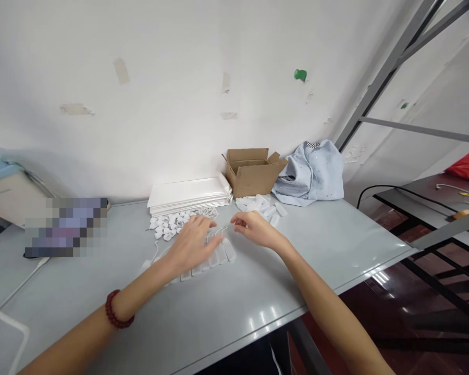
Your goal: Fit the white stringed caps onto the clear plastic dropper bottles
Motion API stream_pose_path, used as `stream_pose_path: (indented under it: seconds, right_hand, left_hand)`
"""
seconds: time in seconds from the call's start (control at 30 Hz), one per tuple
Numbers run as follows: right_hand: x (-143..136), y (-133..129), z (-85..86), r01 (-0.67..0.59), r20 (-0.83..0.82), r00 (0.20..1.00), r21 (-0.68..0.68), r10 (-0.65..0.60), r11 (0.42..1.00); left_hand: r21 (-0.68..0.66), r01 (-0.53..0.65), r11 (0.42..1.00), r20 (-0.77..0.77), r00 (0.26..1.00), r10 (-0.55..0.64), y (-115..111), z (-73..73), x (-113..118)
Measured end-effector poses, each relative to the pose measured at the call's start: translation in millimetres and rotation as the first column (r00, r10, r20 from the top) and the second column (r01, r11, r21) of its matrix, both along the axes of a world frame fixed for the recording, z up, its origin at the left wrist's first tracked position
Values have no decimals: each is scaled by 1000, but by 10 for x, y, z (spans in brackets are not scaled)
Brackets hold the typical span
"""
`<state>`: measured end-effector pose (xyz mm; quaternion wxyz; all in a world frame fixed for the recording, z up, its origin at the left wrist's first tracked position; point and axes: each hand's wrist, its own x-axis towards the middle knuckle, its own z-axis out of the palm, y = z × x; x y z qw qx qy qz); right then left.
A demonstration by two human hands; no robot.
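the left hand lies palm down, fingers loosely spread, on a row of small white plastic pieces laid side by side on the grey table; the right hand hovers just beside it, thumb and forefinger drawn close as if pinching a thin white cord, though the view is too small to tell whether it truly grips it; the pieces look light, stiff and smooth, likely to skid on the glossy tabletop, so a pinch across the narrow sides would probably hold each best; the cord looks soft and limp, apt to tangle; behind the left hand sits a heap of small white caps and a stack of flat white trays, touching or nearly so; more clear plastic pieces lie near a open cardboard box, with a pale blue cloth bundle beside it against the wall; a red bead bracelet circles the left wrist; the table's near edge runs close below the right forearm, and bare surface lies toward the person and off to the right, well apart from the piles.
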<state>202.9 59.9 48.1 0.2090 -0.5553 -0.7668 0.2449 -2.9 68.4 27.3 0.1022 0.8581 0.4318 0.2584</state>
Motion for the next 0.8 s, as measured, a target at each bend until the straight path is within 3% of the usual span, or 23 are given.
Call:
stream_pose_path:
  seconds: [0.1,0.2,0.33,0.57,0.7,0.8]
  right_hand:
    - [7,48,-25,106,86,989,156,-120,982]
    - [24,90,-28,152,157,969,240,-193,959]
    - [65,115,-19,186,188,952,263,-239,947]
    - [158,141,-6,237,209,930,288,-303,928]
    - [215,171,0,273,231,911,287,-343,918]
    - [239,189,-13,305,254,892,272,-373,913]
  left_hand:
    - [22,-95,995,4,996,95,238,-7,-161]
    - [44,-109,993,-17,994,109,364,-6,-271]
    - [88,-52,995,-61,997,57,381,-16,-246]
    - [169,68,983,-122,991,-48,495,-57,-12]
    - [185,125,975,-83,990,-111,499,19,-20]
    - [197,92,976,-10,996,-92,412,132,-112]
